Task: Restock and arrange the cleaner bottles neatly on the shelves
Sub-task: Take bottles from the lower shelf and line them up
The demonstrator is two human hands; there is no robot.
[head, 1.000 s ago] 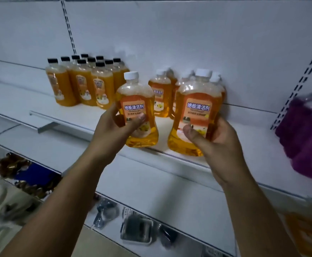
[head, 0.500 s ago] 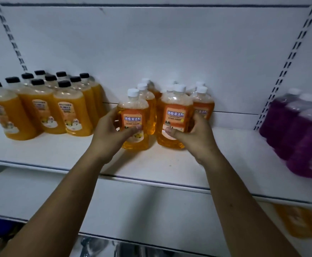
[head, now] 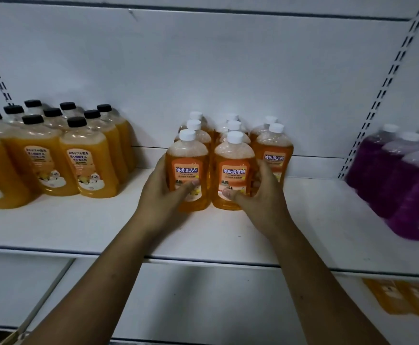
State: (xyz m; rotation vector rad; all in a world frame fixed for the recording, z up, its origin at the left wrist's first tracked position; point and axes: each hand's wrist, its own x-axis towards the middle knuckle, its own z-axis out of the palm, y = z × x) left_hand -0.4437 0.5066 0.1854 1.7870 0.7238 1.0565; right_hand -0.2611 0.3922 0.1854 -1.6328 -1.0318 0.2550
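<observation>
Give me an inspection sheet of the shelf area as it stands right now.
Surface: white shelf, with bottles standing upright on it.
Job's things: white-capped floor-cleaner bottles stand in three files running to the back panel. The left front bottle and right front bottle stand side by side on the shelf.
Clutter: nothing seen.
Grippers: left hand grips the left front bottle. Right hand grips the right front bottle.
Cables: nothing seen.
Surroundings: black-capped orange bottles are grouped to the left. Purple bottles are to the right, blurred. There is a slotted upright. The lower shelf holds blurred orange packs.
</observation>
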